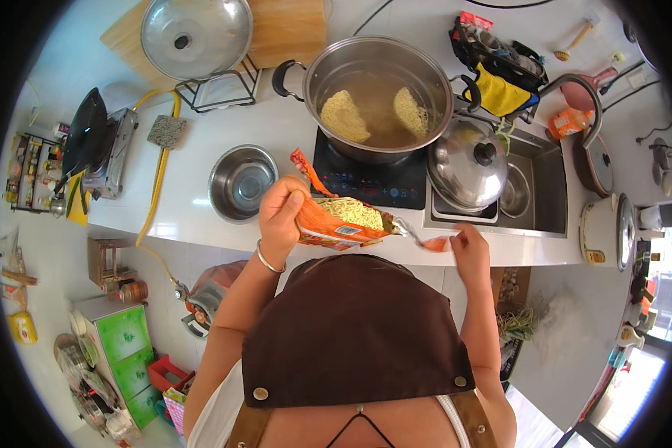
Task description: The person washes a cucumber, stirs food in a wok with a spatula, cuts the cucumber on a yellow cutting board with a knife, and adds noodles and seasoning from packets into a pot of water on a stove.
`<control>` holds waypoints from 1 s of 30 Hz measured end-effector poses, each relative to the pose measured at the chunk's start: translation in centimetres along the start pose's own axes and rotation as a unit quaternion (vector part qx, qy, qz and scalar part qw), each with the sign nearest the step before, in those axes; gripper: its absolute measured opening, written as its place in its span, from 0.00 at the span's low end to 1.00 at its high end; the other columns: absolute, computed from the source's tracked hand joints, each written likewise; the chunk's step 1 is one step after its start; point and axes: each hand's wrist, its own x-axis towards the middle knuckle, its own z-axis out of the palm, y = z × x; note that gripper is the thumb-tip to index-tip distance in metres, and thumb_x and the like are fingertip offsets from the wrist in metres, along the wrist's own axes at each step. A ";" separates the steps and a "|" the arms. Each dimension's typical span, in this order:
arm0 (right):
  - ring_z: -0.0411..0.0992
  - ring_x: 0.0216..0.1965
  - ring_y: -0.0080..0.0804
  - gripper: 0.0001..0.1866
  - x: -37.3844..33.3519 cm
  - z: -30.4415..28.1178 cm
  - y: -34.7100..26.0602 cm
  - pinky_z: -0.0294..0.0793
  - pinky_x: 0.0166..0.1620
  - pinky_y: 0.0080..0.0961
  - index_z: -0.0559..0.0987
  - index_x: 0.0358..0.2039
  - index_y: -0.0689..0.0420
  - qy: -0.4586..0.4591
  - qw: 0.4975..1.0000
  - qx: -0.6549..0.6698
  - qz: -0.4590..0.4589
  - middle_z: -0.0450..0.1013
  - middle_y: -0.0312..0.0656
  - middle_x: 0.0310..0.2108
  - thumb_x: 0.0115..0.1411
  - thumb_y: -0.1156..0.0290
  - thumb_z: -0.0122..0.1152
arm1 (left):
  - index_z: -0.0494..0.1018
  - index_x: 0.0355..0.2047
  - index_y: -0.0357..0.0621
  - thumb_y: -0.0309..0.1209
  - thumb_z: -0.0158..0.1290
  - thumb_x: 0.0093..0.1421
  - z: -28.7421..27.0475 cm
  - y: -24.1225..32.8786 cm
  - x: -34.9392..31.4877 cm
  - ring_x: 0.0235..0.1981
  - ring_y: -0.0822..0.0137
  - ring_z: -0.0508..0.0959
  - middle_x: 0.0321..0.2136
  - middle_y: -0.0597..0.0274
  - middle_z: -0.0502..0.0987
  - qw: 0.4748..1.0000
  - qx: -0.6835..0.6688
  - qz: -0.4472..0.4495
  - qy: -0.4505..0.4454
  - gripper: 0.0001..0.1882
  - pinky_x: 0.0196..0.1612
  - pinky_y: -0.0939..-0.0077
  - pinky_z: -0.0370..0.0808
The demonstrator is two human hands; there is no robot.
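My left hand point(281, 213) is closed around an orange instant noodle packet point(328, 231), held level just in front of the counter edge. The top of the packet is torn open, and a yellow block of dried noodles point(351, 212) shows inside. Off to the right, my right hand point(470, 252) pinches a torn orange and silver strip of wrapper point(433, 244) that stretches toward the packet's right end. Whether the strip is still joined there I cannot tell. Beyond my hands a large steel pot point(396, 155) holds cloudy liquid with two noodle blocks point(343, 117) in it.
Under the pot is a black induction cooker point(381, 196). A steel bowl point(218, 183) stands left of it. To the right, a domed lidded pan point(467, 168) sits beside the sink point(549, 172). A yellow hose point(157, 179) crosses the counter near a gas stove point(116, 157).
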 end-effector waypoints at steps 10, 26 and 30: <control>0.72 0.41 0.44 0.09 1.4 3.4 -7.6 0.72 0.43 0.33 0.78 0.34 0.61 0.015 0.952 0.087 -0.293 0.76 0.44 0.36 0.50 0.81 0.60 | 0.68 0.27 0.37 0.31 0.47 0.64 1.8 -3.4 -0.5 0.28 0.71 0.66 0.26 0.62 0.69 0.998 0.024 -0.012 -0.064 0.11 0.38 0.79 0.65; 0.70 0.41 0.46 0.15 1.7 8.1 -6.7 0.70 0.44 0.36 0.76 0.34 0.59 -0.082 0.963 0.151 -0.207 0.73 0.44 0.35 0.43 0.76 0.68 | 0.66 0.27 0.36 0.29 0.46 0.64 1.6 -6.3 -2.1 0.32 0.67 0.66 0.28 0.59 0.67 0.993 -0.085 -0.066 -0.043 0.10 0.44 0.70 0.65; 0.70 0.41 0.46 0.16 2.2 8.4 -6.3 0.71 0.45 0.37 0.77 0.34 0.58 -0.070 0.964 0.118 -0.227 0.73 0.44 0.35 0.42 0.73 0.68 | 0.65 0.27 0.37 0.31 0.45 0.65 1.2 -7.4 -2.1 0.33 0.66 0.66 0.28 0.59 0.67 0.993 -0.073 -0.070 -0.062 0.11 0.43 0.71 0.64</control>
